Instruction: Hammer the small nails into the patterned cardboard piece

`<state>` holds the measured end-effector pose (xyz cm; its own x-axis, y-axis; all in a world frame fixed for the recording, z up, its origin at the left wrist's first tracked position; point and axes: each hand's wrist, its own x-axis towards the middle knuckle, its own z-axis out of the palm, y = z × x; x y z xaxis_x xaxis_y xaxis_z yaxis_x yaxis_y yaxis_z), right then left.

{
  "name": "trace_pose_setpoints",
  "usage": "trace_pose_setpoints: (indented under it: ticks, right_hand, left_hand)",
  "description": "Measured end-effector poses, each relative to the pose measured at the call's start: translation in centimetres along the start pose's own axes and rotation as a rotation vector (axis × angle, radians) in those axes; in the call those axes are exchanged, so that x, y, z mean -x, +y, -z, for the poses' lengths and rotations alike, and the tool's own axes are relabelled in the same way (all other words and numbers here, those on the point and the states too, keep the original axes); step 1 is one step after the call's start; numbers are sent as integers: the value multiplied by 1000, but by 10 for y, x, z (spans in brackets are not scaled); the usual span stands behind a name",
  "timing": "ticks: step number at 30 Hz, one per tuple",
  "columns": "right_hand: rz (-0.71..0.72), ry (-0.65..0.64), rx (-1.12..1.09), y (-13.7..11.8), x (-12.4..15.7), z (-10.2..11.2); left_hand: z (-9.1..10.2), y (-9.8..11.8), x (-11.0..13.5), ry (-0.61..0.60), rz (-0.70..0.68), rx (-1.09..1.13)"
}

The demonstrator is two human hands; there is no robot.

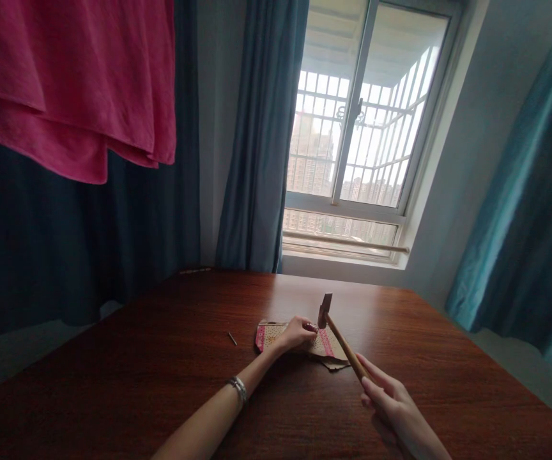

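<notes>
My right hand (pixel 393 402) is wrapped round the wooden handle of a hammer (pixel 343 342). The hammer's metal head is raised just beside my left fingertips. My left hand (pixel 299 333) is closed in a pinch over a flat patterned piece (pixel 328 345), beige with dark dots and pink bands. Something small and dark red shows at the fingertips, too small to name. Under the piece, a ragged brown sheet, like cardboard, sticks out at the near edge. To the left lies a short thin metal rod (pixel 232 338).
All this lies on a brown wooden table (pixel 170 383) with a glossy top. Beyond its far edge are a barred window (pixel 347 160) and blue curtains (pixel 261 140). A pink cloth (pixel 89 83) hangs at the upper left.
</notes>
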<state>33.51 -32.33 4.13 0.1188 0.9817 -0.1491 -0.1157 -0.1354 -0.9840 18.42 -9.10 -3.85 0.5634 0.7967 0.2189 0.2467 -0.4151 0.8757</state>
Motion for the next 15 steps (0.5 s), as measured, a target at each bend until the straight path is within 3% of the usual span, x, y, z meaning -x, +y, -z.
trace_pose_setpoints:
  ticks: [5, 15]
  right_hand:
    - [71, 38, 8, -3, 3, -2]
    - [39, -22, 5, 5, 0, -2]
  left_hand:
    - [1, 0, 0, 17, -14, -23]
    - [-1, -5, -2, 6, -14, 14]
